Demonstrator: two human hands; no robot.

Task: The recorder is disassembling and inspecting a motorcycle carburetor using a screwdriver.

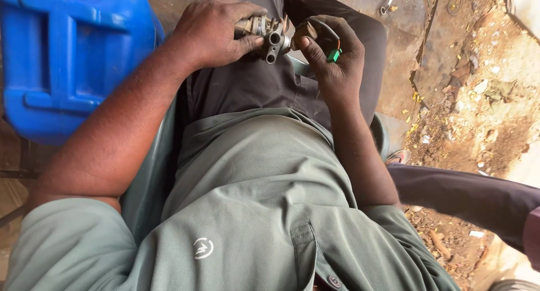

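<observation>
I sit and look down over my grey-green shirt and dark trousers. My left hand (pixel 216 29) is closed around a small grey metal engine part (pixel 271 36) with round ports, held over my lap. My right hand (pixel 332 54) touches the right end of that part with its fingers and holds a small brown piece with an orange wire and a green plug (pixel 334 56). Both hands meet at the part.
A big blue plastic jerrycan (pixel 73 54) stands at my left. A spanner (pixel 388 1) lies on the dirt floor ahead. Rubble and litter cover the ground (pixel 478 88) at right. Another person's dark sleeve (pixel 467 195) reaches in from the right.
</observation>
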